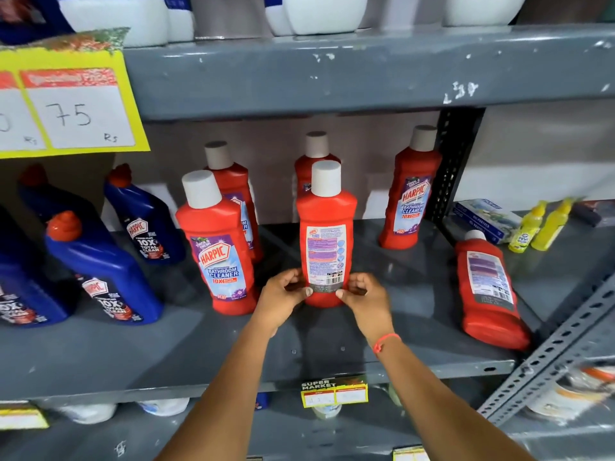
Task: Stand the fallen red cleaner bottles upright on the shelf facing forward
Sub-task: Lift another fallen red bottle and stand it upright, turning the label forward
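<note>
Reaching forward with both arms extended, you hold the middle red bottle (325, 241) upright on the shelf (233, 344), back label facing you. Your left hand (283, 296) and right hand (364, 294) pinch its base, fingers curled. Another red bottle (487, 291) lies fallen at right.

Front label of the red bottle (218, 247) just left of the left hand (283, 294) is reading "HARPIC BATHROOM CLEANER 10X", with "THICK & FRESH" above. The same wording is showing on the red bottle (410, 194) up and to the right of the right hand (364, 294). The bottle between both hands (325, 241) is showing its back label and barcode, print too small to read. Blue bottles (103, 267) far left of the hands are reading "HARPIC 10X TOTAL CLEAN". A yellow price card (71, 104) up left is showing handwritten "75 Rs". A shelf-edge tag (334, 390) below the hands is reading "SUPER MARKET".
</note>
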